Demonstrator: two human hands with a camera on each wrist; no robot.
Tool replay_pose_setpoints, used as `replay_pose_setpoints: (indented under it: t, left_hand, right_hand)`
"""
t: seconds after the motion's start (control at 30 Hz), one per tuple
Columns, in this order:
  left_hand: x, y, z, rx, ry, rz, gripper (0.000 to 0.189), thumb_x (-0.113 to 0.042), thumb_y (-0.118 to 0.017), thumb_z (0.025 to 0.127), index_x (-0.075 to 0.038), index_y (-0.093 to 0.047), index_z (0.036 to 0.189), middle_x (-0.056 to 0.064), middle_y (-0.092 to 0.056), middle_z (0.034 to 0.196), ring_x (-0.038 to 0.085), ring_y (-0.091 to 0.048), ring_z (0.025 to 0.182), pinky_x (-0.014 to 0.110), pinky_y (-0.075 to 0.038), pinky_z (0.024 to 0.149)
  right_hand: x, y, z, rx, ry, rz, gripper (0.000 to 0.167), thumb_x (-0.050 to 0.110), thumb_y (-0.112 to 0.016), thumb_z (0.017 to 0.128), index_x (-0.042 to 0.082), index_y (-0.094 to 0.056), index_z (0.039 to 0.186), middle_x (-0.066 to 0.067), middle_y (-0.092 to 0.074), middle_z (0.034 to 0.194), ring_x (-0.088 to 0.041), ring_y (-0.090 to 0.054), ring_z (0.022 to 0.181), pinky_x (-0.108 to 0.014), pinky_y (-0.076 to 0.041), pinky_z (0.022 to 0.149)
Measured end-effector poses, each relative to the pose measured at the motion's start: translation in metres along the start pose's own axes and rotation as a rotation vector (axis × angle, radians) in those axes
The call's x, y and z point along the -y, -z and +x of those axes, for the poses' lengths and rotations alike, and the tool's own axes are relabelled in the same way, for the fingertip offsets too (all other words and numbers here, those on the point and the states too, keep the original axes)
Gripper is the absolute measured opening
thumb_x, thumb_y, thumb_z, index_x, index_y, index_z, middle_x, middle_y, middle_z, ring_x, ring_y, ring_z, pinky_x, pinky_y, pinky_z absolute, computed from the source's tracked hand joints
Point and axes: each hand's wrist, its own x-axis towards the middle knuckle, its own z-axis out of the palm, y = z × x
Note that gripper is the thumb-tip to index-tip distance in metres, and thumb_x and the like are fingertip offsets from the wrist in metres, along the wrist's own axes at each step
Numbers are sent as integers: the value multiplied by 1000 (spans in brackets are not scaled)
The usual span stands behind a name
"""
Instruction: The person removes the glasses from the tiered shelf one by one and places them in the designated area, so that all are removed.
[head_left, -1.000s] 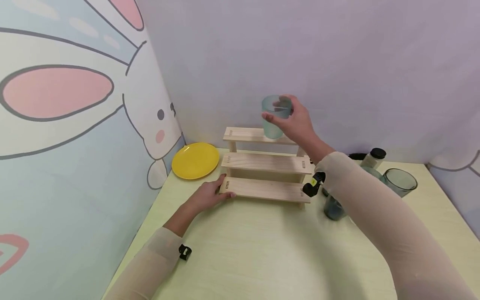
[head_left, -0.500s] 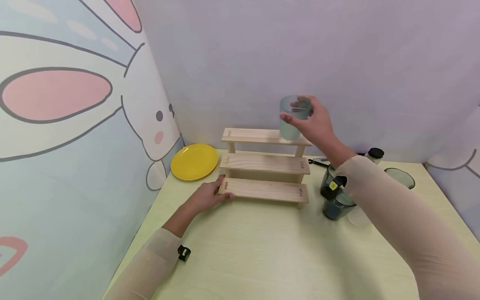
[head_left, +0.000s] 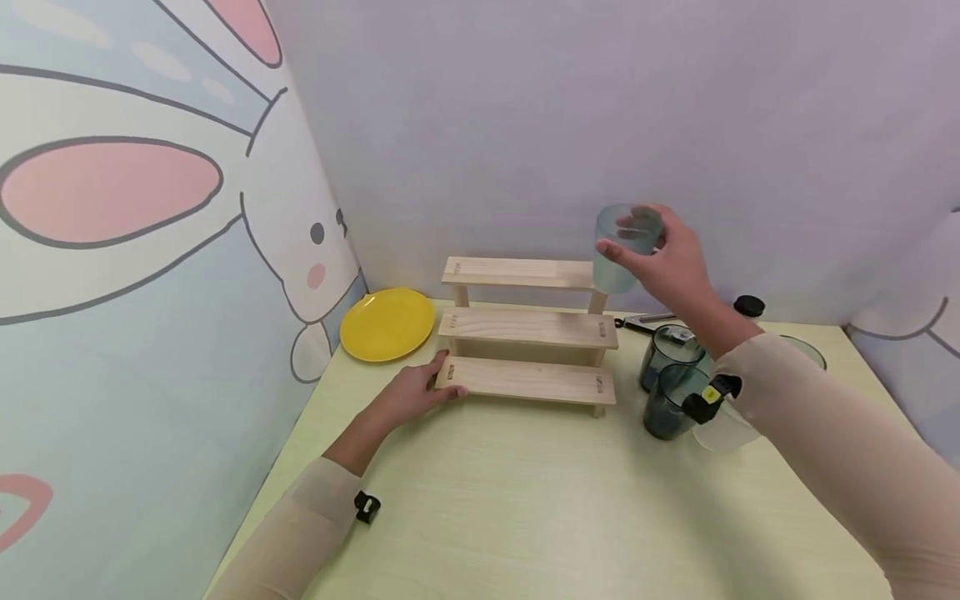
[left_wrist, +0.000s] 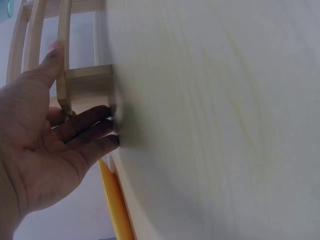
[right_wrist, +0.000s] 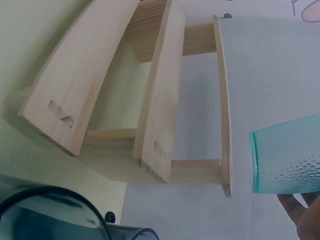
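Observation:
A light-blue, see-through cup (head_left: 617, 271) is gripped by my right hand (head_left: 678, 258), thumb on the near side and fingers round the far side. It is upright over the right end of the top board of a three-step wooden shelf (head_left: 536, 327). In the right wrist view, a gap separates the cup's base (right_wrist: 254, 162) from that top board (right_wrist: 224, 105). My left hand (head_left: 411, 392) holds the left end of the lowest board (head_left: 525, 379). The left wrist view has its thumb (left_wrist: 54, 60) over this board, with several fingers at the end and underneath, touching the table.
Several dark glass cups (head_left: 667, 408) and a clear cup (head_left: 726, 432) crowd the table right of the shelf, partly behind my right sleeve. A black-lidded jar (head_left: 748, 307) and a black-handled utensil (head_left: 637, 325) lie behind. A yellow plate (head_left: 387, 325) leans at left.
My right hand has carried the cup rightward, from over the middle of the top board to its right end, and slightly lower. The left hand keeps its hold on the shelf.

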Motion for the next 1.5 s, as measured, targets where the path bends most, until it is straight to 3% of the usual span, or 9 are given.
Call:
replay_pose_setpoints:
  t: [0.17, 0.3, 0.5, 0.73, 0.97, 1.07, 1.2, 1.3, 1.5]
  left_hand:
    - [0, 0, 0, -3, -4, -10, 110, -75, -70, 97, -11, -28, 176, 28, -62, 157, 29, -68, 122, 54, -57, 110]
    - [0, 1, -2, -4, -2, -17, 110, -75, -70, 97, -10, -28, 176, 28, -59, 160, 31, -68, 128, 55, -57, 111]
    - [1, 2, -5, -6, -14, -17, 108, -71, -72, 99, -7, -29, 175, 29, -60, 159, 30, -69, 125, 53, -58, 109]
    - [0, 3, -5, 0, -13, -39, 110, -71, -72, 98, -9, -27, 176, 25, -54, 166, 34, -65, 139, 56, -55, 115]
    - [1, 3, -6, 0, -15, -29, 109, -71, -71, 99, -7, -28, 176, 27, -56, 164, 34, -67, 136, 56, -56, 113]
    - [1, 2, -6, 1, -12, -26, 108, -70, -72, 99, -7, -28, 176, 27, -57, 163, 34, -67, 136, 56, -56, 113]
    - [0, 2, -6, 2, -8, -26, 109, -71, -71, 98, -7, -28, 176, 26, -55, 164, 34, -66, 138, 56, -55, 114]
    - [0, 2, -6, 1, -4, -26, 110, -72, -72, 98, -9, -28, 176, 26, -56, 164, 33, -66, 135, 56, -55, 114]
    - [1, 2, -6, -5, -13, -29, 110, -72, -72, 98, -8, -28, 176, 26, -57, 163, 30, -67, 129, 55, -56, 112]
  right_hand:
    - [-8, 12, -8, -2, -4, -21, 85, 61, -82, 96, 24, -49, 165, -5, -65, 157, -26, -61, 140, -23, -50, 92]
    - [-16, 19, -15, -9, -4, -39, 82, 60, -82, 97, 23, -51, 163, -6, -65, 155, -17, -62, 131, -15, -48, 86]
    - [-24, 28, -29, -18, -29, -58, 81, 58, -82, 97, 21, -51, 163, -6, -65, 155, -16, -62, 130, -10, -48, 81]
    - [-35, 43, -43, -25, -52, -77, 82, 55, -83, 97, 21, -50, 163, -10, -66, 154, 10, -58, 111, -9, -51, 75]
    - [-46, 60, -58, -50, -85, -114, 82, 53, -83, 98, 19, -50, 164, -9, -67, 153, 15, -56, 106, -7, -48, 74]
    - [-52, 68, -65, -58, -98, -129, 82, 53, -83, 98, 19, -49, 165, -1, -69, 148, 14, -57, 103, -9, -49, 72]
    - [-60, 78, -74, -63, -110, -117, 80, 49, -84, 99, 20, -49, 165, 24, -68, 134, 10, -60, 98, -13, -52, 68]
    - [-66, 84, -80, -65, -117, -118, 79, 47, -83, 100, 19, -49, 165, 38, -63, 126, 13, -57, 102, -10, -49, 72]
    - [-77, 93, -91, -68, -149, -151, 79, 49, -81, 101, 19, -48, 167, 43, -57, 122, 15, -51, 107, -10, -46, 71]
